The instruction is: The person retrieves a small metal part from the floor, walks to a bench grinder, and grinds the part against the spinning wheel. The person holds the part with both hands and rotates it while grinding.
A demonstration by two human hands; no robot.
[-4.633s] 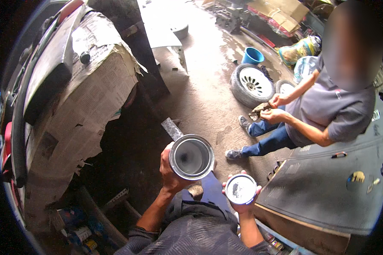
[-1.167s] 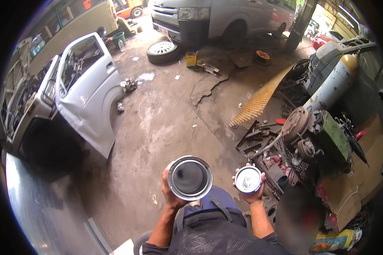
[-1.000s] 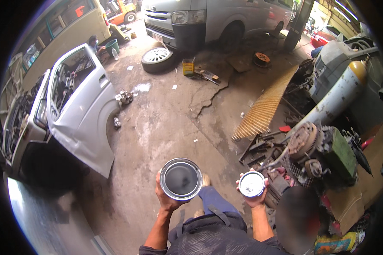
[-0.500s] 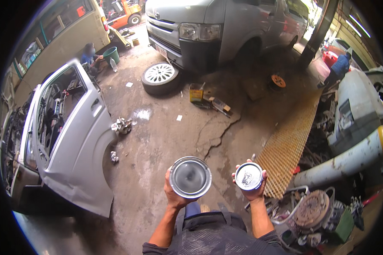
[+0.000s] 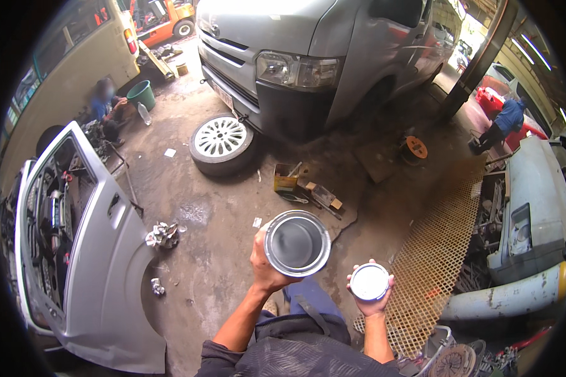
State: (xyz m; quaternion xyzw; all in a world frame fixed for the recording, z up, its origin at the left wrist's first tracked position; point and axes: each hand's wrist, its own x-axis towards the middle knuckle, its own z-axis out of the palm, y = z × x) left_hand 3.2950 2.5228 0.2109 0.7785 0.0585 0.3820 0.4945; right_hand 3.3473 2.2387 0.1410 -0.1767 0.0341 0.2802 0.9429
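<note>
Wrapped around the side of an open metal paint can (image 5: 299, 273) is my left hand (image 5: 265, 269). The can is tilted so its mouth faces me, and dark grey paint (image 5: 295, 242) coats its inside. To the right and a little lower, my right hand (image 5: 375, 306) grips a smaller round tin (image 5: 369, 282) from beneath, fingers curled about its sides. A bright whitish surface fills the tin's top; I cannot tell whether it is a lid or the contents. The two containers are apart, both held above the floor in front of my body.
Ahead, a loose wheel (image 5: 222, 146) lies before a silver van (image 5: 289, 69). A yellow-sided tin (image 5: 285, 178) stands on the cracked floor. A grey vehicle side panel (image 5: 100, 251) is at left, an expanded-metal sheet (image 5: 431, 264) at right. One person (image 5: 107, 107) sits far left; another (image 5: 506, 122) bends far right.
My view has shifted forward, with the van and wheel nearer. The left-hand can has risen rightward and tilts more toward me. The right-hand tin is slightly lower, its top now looking evenly white.
</note>
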